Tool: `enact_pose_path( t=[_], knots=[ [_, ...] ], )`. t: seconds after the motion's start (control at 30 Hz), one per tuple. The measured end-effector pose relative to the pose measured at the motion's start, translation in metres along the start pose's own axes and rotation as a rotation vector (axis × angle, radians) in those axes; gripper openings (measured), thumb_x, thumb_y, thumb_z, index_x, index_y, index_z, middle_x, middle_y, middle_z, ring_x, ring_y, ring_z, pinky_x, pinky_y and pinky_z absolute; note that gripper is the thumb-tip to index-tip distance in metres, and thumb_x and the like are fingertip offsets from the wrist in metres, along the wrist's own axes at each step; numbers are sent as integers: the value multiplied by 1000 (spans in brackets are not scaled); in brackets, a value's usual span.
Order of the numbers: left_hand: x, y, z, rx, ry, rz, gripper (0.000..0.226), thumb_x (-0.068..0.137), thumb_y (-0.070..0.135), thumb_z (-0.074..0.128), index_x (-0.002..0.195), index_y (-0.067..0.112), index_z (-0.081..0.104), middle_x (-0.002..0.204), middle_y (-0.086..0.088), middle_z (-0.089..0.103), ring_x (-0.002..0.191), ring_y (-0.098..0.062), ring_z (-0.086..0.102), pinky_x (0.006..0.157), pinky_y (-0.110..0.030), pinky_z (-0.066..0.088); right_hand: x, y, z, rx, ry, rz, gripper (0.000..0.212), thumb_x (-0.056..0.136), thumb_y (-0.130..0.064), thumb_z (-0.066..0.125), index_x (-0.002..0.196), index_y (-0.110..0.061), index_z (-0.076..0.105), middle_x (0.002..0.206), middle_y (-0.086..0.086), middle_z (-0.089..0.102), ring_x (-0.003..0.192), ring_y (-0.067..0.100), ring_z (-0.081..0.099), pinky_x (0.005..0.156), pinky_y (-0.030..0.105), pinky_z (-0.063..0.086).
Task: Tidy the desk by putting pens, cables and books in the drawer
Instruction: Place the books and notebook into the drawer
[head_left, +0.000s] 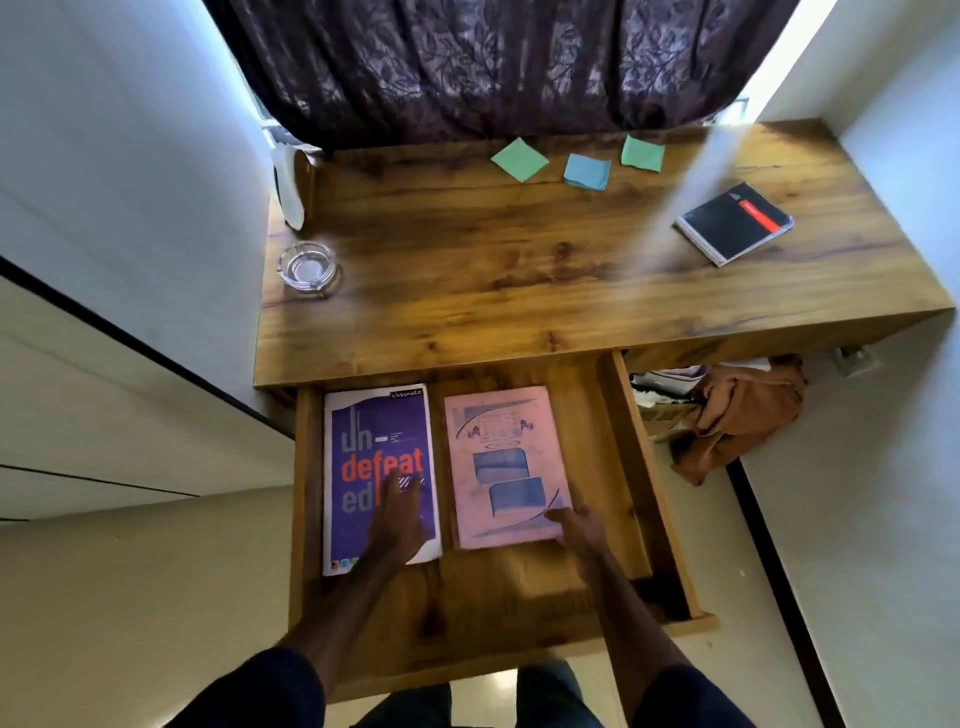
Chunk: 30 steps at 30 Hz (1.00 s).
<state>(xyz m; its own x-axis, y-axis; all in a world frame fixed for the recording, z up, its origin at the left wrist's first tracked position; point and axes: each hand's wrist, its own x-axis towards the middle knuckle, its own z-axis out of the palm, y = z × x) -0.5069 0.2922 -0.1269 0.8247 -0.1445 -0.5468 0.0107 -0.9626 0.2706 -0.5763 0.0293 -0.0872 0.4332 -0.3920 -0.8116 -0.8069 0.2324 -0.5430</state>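
With the left hand (397, 512) flat on the purple notebook (379, 467) and the right hand (579, 525) open-fingered at the pink booklet's (506, 467) corner in the drawer (631, 467), the black spiral notebook (735, 223) on the desk (467, 291) looks light, stiff, best gripped by its edge.

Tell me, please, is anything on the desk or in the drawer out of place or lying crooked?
Yes. The black spiral notebook lies askew on the desk, not in the open drawer where the purple book and the pink book lie. Nothing looks spilled or damaged.
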Motion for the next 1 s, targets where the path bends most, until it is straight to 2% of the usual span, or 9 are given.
enact_pose_path(
  t=[0.17, 0.3, 0.47, 0.53, 0.63, 0.7, 0.8, 0.9, 1.0],
  knots=[
    [7, -21, 4, 266, -162, 66, 98, 95, 13, 66, 163, 25, -4, 169, -13, -14, 156, -40, -6, 116, -53, 38, 26, 1, 15, -67, -6, -79, 43, 82, -22, 76, 122, -15, 63, 117, 8, 70, 98, 23, 69, 61, 30, 59],
    [11, -27, 5, 316, -140, 102, 102, 92, 5, 67, 163, 28, -3, 169, -12, -12, 156, -39, -2, 114, -51, 40, 29, -7, 28, -80, 8, -75, 42, 85, -18, 74, 125, -13, 60, 117, 6, 66, 98, 22, 65, 64, 30, 57],
    [15, -24, -2, 244, -138, 97, 90, 95, 16, 68, 163, 23, 8, 168, -15, 1, 154, -37, 11, 116, -48, 38, 31, 7, 31, -44, 36, -112, 50, 81, -20, 79, 127, -15, 59, 123, 8, 66, 106, 27, 66, 79, 46, 63],
    [18, -20, -3, 195, -160, 100, 78, 99, 21, 62, 162, 20, 16, 167, -16, 8, 153, -37, 16, 117, -48, 35, 27, 9, 31, -116, 41, -146, 60, 81, -22, 79, 134, -16, 54, 130, 6, 62, 113, 28, 63, 86, 49, 60],
    [17, -15, -5, 231, -139, 71, 83, 97, 18, 64, 162, 19, 11, 166, -18, 6, 151, -38, 18, 113, -48, 40, 22, 8, 30, -311, 38, -245, 70, 77, -41, 78, 137, -22, 47, 137, 7, 54, 124, 31, 54, 95, 50, 54],
    [15, -14, -4, 261, -126, 72, 84, 97, 18, 64, 161, 17, 11, 165, -19, 6, 150, -38, 20, 112, -47, 42, 27, 9, 27, -477, 57, -183, 86, 74, -51, 77, 145, -22, 40, 146, 9, 41, 134, 37, 39, 105, 53, 43],
    [17, -15, 0, 314, -120, 122, 85, 97, 21, 66, 161, 16, 11, 165, -20, 5, 151, -40, 18, 112, -48, 41, 32, 10, 24, -567, 31, -120, 87, 81, -49, 78, 150, -22, 31, 156, 13, 25, 140, 40, 26, 113, 54, 34],
    [22, -19, 5, 294, -136, 194, 76, 100, 43, 55, 161, 19, 17, 165, -17, 12, 151, -37, 20, 115, -48, 36, 23, 4, 22, -438, -21, -50, 91, 86, -50, 72, 154, -19, 20, 159, 17, 10, 144, 42, 20, 115, 54, 31],
    [30, -25, 5, 304, -136, 246, 68, 103, 33, 54, 161, 20, 20, 165, -15, 16, 151, -35, 23, 117, -46, 34, 21, 6, 17, -572, -80, -74, 103, 82, -49, 75, 156, -18, 9, 158, 21, 4, 146, 45, 13, 119, 57, 25]
  ],
)
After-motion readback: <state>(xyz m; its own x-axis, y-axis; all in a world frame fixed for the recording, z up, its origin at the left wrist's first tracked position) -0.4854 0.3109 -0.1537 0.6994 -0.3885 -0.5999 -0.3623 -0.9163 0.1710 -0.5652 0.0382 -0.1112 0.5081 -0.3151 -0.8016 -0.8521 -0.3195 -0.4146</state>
